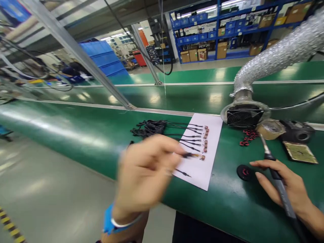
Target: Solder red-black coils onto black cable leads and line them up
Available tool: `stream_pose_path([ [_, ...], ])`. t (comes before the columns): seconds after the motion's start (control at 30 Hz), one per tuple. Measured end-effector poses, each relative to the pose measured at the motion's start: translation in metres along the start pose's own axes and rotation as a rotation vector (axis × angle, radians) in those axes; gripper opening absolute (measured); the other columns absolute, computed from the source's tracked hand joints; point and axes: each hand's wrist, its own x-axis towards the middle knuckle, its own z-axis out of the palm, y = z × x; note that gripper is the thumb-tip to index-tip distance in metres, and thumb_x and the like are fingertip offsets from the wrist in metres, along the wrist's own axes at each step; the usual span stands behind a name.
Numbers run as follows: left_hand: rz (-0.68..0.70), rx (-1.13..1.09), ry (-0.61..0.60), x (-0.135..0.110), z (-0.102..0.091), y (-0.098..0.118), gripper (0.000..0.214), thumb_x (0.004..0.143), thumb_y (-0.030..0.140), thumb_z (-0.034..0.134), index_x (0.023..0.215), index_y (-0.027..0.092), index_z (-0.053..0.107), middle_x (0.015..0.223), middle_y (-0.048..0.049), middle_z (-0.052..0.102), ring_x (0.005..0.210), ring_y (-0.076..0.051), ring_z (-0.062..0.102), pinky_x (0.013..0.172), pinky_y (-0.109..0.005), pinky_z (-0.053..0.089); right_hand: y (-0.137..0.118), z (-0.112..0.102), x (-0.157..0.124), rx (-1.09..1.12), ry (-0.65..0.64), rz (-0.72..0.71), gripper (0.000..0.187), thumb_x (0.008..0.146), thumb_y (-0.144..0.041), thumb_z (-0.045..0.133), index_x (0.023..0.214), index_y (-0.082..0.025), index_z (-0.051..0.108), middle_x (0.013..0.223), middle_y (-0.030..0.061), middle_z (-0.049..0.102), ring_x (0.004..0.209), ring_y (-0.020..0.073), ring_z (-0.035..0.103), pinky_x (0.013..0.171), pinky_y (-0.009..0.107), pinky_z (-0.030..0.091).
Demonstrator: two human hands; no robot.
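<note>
One cable end [187, 155], jutting from left fingers [173, 145]

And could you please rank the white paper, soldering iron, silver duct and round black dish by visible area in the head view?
1. Silver duct
2. White paper
3. Soldering iron
4. Round black dish

Can't read any actual text here tbh: the soldering iron [281, 190] in the right hand [295, 187] has faint pale marks (too blurry, sorry), and labels on the cardboard boxes [222, 50] far beyond that hand are too tiny
</note>
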Motion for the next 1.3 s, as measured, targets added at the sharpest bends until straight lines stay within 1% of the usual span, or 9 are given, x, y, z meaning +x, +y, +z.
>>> stream_pose_path([
  [0.03,0.007,0.045,-0.304,-0.008,0.02,0.001,0.004,0.085,0.022,0.066,0.082,0.019,0.068,0.051,0.0061,0.053,0.042,-0.008,0.042,0.042,-0.023,0.029,-0.006,0.0,0.002,0.03,0.007,0.014,0.033,0.085,-0.019,0.068,0.116,-0.029,0.061,0.095,0.0064,0.074,0.076,0.0232,0.072,0.07,0.036,0.062],
  [0.07,0.012,0.069,-0.469,-0.015,0.041,-0.001,0.009,0.088,0.02,0.061,0.081,0.02,0.067,0.048,0.0069,0.048,0.041,-0.008,0.04,0.043,-0.023,0.029,-0.013,0.001,0.005,0.074,-0.002,0.039,0.033,0.085,-0.019,0.066,0.117,-0.027,0.059,0.097,0.0066,0.073,0.077,0.0215,0.072,0.069,0.034,0.062],
  [0.1,0.026,0.084,-0.591,-0.021,0.06,-0.005,0.011,0.089,0.019,0.057,0.083,0.02,0.066,0.047,0.0074,0.045,0.041,-0.009,0.04,0.044,-0.024,0.029,-0.019,0.003,0.008,0.128,-0.005,0.066,0.033,0.085,-0.018,0.065,0.116,-0.026,0.058,0.099,0.0066,0.072,0.077,0.02,0.072,0.069,0.032,0.061],
  [0.17,0.033,0.122,-0.695,-0.029,0.091,-0.015,0.013,0.09,0.02,0.053,0.084,0.02,0.065,0.047,0.0074,0.042,0.042,-0.01,0.039,0.046,-0.024,0.028,-0.029,0.006,0.014,0.237,0.014,0.098,0.034,0.083,-0.015,0.064,0.115,-0.024,0.055,0.097,0.0057,0.07,0.077,0.018,0.071,0.069,0.03,0.061],
  [0.3,0.015,0.214,-0.762,-0.035,0.12,-0.033,0.014,0.091,0.025,0.051,0.089,0.02,0.064,0.049,0.0071,0.04,0.043,-0.012,0.039,0.048,-0.026,0.027,-0.035,0.008,0.019,0.297,0.056,0.111,0.033,0.081,-0.01,0.06,0.111,-0.024,0.052,0.085,0.0015,0.067,0.071,0.0154,0.067,0.066,0.028,0.059],
  [0.47,-0.018,0.253,-0.867,-0.029,0.123,-0.04,0.017,0.093,0.026,0.049,0.087,0.02,0.064,0.059,0.003,0.053,0.053,-0.016,0.05,0.054,-0.027,0.032,-0.032,0.008,0.017,0.297,0.057,0.128,0.029,0.084,-0.011,0.059,0.109,-0.024,0.054,0.082,0.0002,0.067,0.067,0.014,0.066,0.064,0.026,0.058],
  [0.63,0.077,0.051,-0.843,-0.02,0.13,-0.042,0.031,0.101,0.029,0.037,0.089,0.02,0.065,0.085,-0.0047,0.058,0.086,-0.02,0.057,0.076,-0.03,0.043,-0.033,0.01,0.023,0.327,0.073,0.118,0.027,0.085,-0.011,0.06,0.108,-0.025,0.055,0.081,-0.0001,0.067,0.067,0.0139,0.066,0.063,0.026,0.058],
  [0.87,-0.278,-0.276,-1.01,-0.036,0.142,-0.062,0.032,0.102,0.042,0.036,0.083,0.019,0.049,0.072,0.0015,0.056,0.059,-0.012,0.05,0.059,-0.025,0.04,-0.035,0.023,0.016,0.426,0.124,0.233,0.028,0.084,-0.011,0.062,0.108,-0.024,0.054,0.083,-0.0005,0.068,0.068,0.013,0.068,0.065,0.025,0.06],
  [1.3,-0.438,-0.362,-0.877,-0.05,0.145,-0.066,0.02,0.095,0.039,0.052,0.089,0.02,0.05,0.07,0.0012,0.06,0.065,-0.014,0.055,0.061,-0.024,0.04,-0.036,0.027,0.01,0.452,0.071,0.355,0.031,0.083,-0.011,0.06,0.109,-0.025,0.053,0.083,0.0006,0.069,0.069,0.0139,0.069,0.064,0.025,0.06],
])
